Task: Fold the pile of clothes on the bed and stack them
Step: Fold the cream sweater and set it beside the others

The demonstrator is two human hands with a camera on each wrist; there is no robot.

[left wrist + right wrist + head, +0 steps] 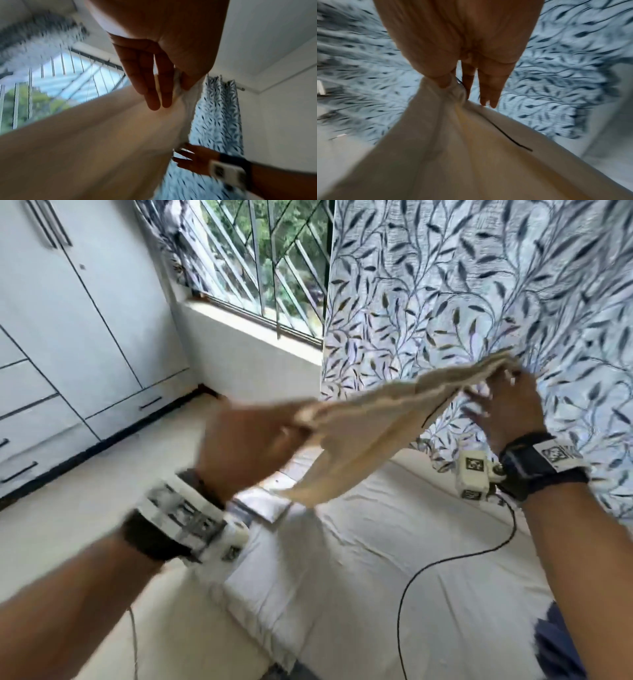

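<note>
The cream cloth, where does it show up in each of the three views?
Head: cream cloth stretched mid-frame between left hand and right hand.
Left wrist: fills lower left, pinched at centre.
Right wrist: spreads over the bottom, pinched at centre.
Shared landmark: leaf-print curtain.

The cream garment is stretched across mid-air between the hands, barring the way at 12 o'clock. The leaf-print curtain hangs close behind at 1 o'clock. Below, bare bed lies open, crossed by a black cable.
</note>
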